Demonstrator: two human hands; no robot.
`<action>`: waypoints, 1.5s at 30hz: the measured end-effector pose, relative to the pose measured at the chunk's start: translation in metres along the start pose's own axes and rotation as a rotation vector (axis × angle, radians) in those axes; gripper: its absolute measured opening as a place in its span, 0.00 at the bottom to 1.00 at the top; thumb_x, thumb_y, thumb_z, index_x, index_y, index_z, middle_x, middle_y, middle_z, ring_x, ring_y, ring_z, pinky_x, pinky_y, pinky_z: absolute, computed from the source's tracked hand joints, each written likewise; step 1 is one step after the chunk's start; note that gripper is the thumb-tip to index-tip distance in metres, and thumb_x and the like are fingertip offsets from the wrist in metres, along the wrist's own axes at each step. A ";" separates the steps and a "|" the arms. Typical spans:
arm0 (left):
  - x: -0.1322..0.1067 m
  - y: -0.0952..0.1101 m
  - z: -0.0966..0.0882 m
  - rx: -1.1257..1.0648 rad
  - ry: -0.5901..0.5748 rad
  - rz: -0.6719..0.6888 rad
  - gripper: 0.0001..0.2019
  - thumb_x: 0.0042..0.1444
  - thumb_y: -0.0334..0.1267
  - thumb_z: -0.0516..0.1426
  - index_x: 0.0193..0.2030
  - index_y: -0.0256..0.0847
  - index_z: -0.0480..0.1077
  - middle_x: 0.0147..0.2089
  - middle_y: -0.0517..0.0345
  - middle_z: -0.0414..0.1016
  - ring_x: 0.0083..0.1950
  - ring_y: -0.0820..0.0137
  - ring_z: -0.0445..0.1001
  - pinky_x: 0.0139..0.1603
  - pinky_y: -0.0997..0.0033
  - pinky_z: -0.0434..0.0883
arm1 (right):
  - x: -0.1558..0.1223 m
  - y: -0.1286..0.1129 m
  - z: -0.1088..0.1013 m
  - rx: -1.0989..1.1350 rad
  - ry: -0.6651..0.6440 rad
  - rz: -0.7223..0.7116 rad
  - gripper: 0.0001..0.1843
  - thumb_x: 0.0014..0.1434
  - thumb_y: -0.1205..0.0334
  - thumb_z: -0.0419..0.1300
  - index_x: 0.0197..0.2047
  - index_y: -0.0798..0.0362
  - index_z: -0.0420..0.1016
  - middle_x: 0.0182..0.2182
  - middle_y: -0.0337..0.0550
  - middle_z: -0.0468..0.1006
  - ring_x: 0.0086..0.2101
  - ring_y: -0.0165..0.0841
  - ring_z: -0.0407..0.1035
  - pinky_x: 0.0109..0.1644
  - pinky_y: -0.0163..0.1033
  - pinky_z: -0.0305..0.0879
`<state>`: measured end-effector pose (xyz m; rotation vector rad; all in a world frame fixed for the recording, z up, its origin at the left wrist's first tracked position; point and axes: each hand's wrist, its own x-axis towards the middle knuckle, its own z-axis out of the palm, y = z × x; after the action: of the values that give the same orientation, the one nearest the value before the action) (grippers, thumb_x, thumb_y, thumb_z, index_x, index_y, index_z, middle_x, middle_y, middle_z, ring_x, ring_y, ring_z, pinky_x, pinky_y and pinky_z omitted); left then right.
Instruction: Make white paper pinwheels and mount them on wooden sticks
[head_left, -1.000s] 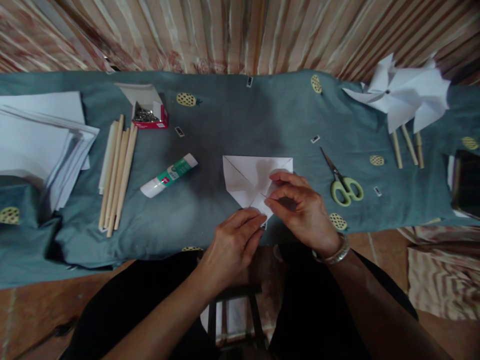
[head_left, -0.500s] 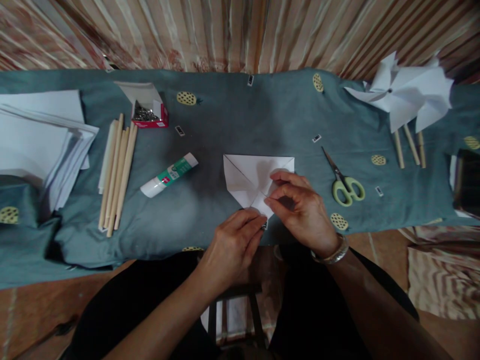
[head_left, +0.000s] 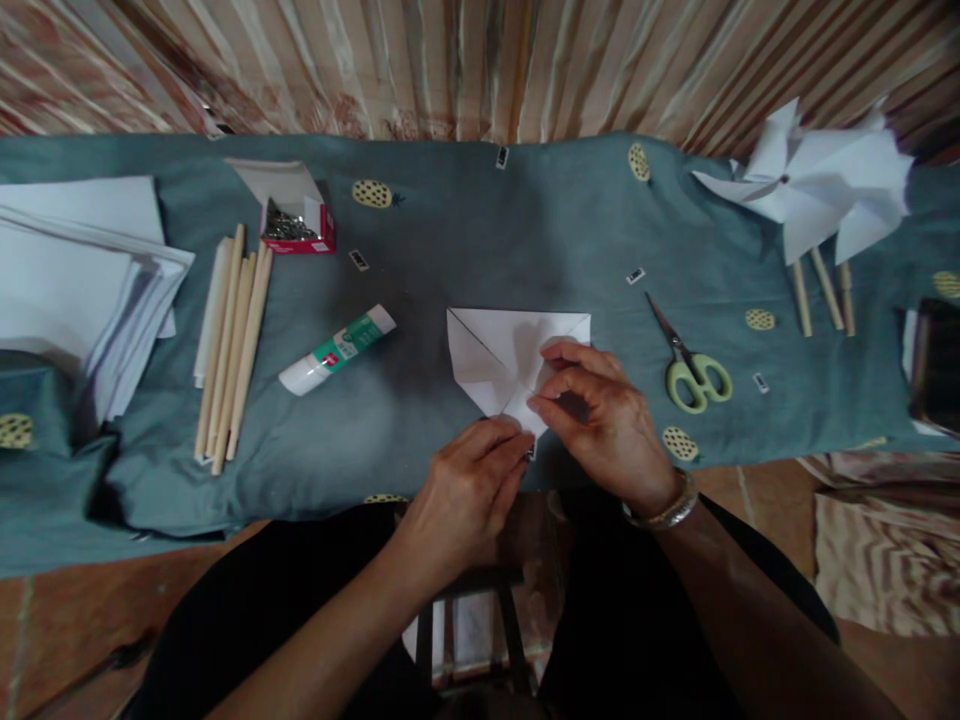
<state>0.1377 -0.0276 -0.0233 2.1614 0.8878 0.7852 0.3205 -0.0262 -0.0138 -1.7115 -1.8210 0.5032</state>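
Note:
A white sheet of paper [head_left: 480,345] with cut diagonal lines lies before me, its near-left part bent toward the middle. My left hand [head_left: 476,475] pinches the paper's near corner between thumb and fingers. Over the right side of the sheet, my right hand [head_left: 600,420] has thumb and index finger closed on a bit of paper close to the centre. The fingers hide part of that fold. Left of the sheet lies a glue stick [head_left: 337,350]; to the right are scissors [head_left: 690,365] with green handles.
Wooden sticks [head_left: 232,350] lie on the left, near an open red box [head_left: 300,230] of small metal pins and a stack of white paper [head_left: 67,280]. Finished paper pinwheels [head_left: 825,190] on sticks lie at the far right. A dark phone-like object [head_left: 937,365] is at the right edge.
Both hands keep almost the same hold on the paper. The view has shifted very slightly; nothing else visibly moves.

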 end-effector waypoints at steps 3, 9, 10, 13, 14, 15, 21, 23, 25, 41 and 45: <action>0.000 0.000 0.000 -0.008 -0.008 -0.007 0.10 0.62 0.27 0.54 0.48 0.34 0.73 0.44 0.50 0.77 0.45 0.68 0.77 0.45 0.66 0.79 | 0.000 0.000 0.001 0.001 -0.006 0.012 0.03 0.56 0.66 0.63 0.31 0.50 0.74 0.49 0.47 0.76 0.50 0.42 0.70 0.56 0.53 0.66; 0.000 0.001 0.000 -0.006 0.003 -0.006 0.10 0.62 0.27 0.54 0.48 0.33 0.73 0.44 0.49 0.77 0.45 0.68 0.77 0.45 0.66 0.80 | 0.000 -0.001 0.002 0.018 0.011 0.029 0.03 0.56 0.65 0.63 0.32 0.50 0.73 0.51 0.47 0.75 0.51 0.43 0.69 0.58 0.54 0.65; 0.000 0.001 0.000 -0.008 0.000 -0.008 0.10 0.62 0.28 0.54 0.48 0.34 0.73 0.44 0.50 0.77 0.45 0.68 0.77 0.45 0.65 0.80 | -0.001 -0.001 0.002 0.018 0.009 0.030 0.03 0.56 0.65 0.63 0.32 0.50 0.73 0.51 0.47 0.74 0.52 0.43 0.69 0.58 0.54 0.64; 0.000 0.001 0.000 -0.021 -0.001 -0.010 0.11 0.62 0.28 0.53 0.48 0.34 0.73 0.44 0.50 0.77 0.45 0.68 0.77 0.44 0.66 0.80 | -0.002 -0.002 0.002 0.000 0.008 0.024 0.03 0.57 0.65 0.62 0.34 0.48 0.72 0.53 0.46 0.73 0.54 0.44 0.67 0.60 0.55 0.63; 0.000 0.001 0.000 -0.025 0.001 -0.010 0.11 0.62 0.28 0.54 0.48 0.34 0.73 0.44 0.50 0.77 0.45 0.68 0.77 0.44 0.66 0.80 | -0.003 -0.002 0.002 -0.010 0.007 0.013 0.03 0.58 0.65 0.62 0.35 0.47 0.72 0.54 0.46 0.72 0.55 0.45 0.66 0.60 0.55 0.63; 0.000 0.001 -0.001 -0.028 0.003 -0.009 0.10 0.62 0.27 0.54 0.48 0.35 0.73 0.44 0.50 0.77 0.45 0.68 0.77 0.45 0.66 0.80 | -0.004 -0.003 0.002 -0.021 0.004 -0.001 0.04 0.58 0.65 0.61 0.37 0.47 0.73 0.55 0.46 0.71 0.56 0.45 0.66 0.60 0.55 0.63; 0.001 0.001 -0.001 -0.032 0.001 -0.011 0.10 0.62 0.27 0.54 0.47 0.35 0.73 0.43 0.51 0.77 0.44 0.68 0.78 0.45 0.67 0.79 | -0.007 -0.004 0.005 -0.054 -0.001 -0.095 0.08 0.63 0.65 0.55 0.42 0.48 0.75 0.57 0.48 0.68 0.53 0.44 0.65 0.58 0.54 0.65; 0.001 0.001 -0.001 -0.031 -0.008 -0.018 0.11 0.62 0.28 0.53 0.48 0.35 0.74 0.43 0.51 0.77 0.44 0.68 0.78 0.45 0.67 0.79 | -0.006 -0.004 0.006 -0.058 0.007 -0.112 0.10 0.64 0.64 0.54 0.43 0.48 0.76 0.57 0.47 0.68 0.53 0.44 0.65 0.58 0.55 0.66; 0.001 0.000 -0.001 -0.032 -0.011 -0.021 0.11 0.62 0.28 0.53 0.48 0.35 0.74 0.43 0.50 0.77 0.44 0.68 0.78 0.45 0.67 0.79 | -0.006 -0.003 0.006 -0.067 0.006 -0.129 0.11 0.64 0.65 0.54 0.44 0.48 0.77 0.56 0.47 0.68 0.53 0.43 0.65 0.57 0.54 0.67; 0.001 0.000 -0.002 0.000 -0.031 0.003 0.10 0.62 0.27 0.53 0.48 0.35 0.72 0.44 0.50 0.76 0.45 0.67 0.77 0.46 0.66 0.79 | -0.024 -0.006 0.020 -0.236 0.071 -0.289 0.17 0.65 0.70 0.52 0.56 0.50 0.69 0.56 0.56 0.72 0.57 0.47 0.65 0.53 0.57 0.67; 0.002 0.003 -0.004 0.074 -0.081 0.018 0.10 0.63 0.27 0.52 0.47 0.33 0.71 0.42 0.49 0.75 0.42 0.66 0.75 0.42 0.64 0.79 | -0.025 -0.009 0.021 -0.277 0.062 -0.322 0.18 0.66 0.71 0.51 0.58 0.55 0.66 0.56 0.62 0.72 0.58 0.49 0.64 0.52 0.58 0.67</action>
<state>0.1368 -0.0261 -0.0178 2.2524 0.8689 0.6781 0.3008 -0.0495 -0.0279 -1.5379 -2.1449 0.0666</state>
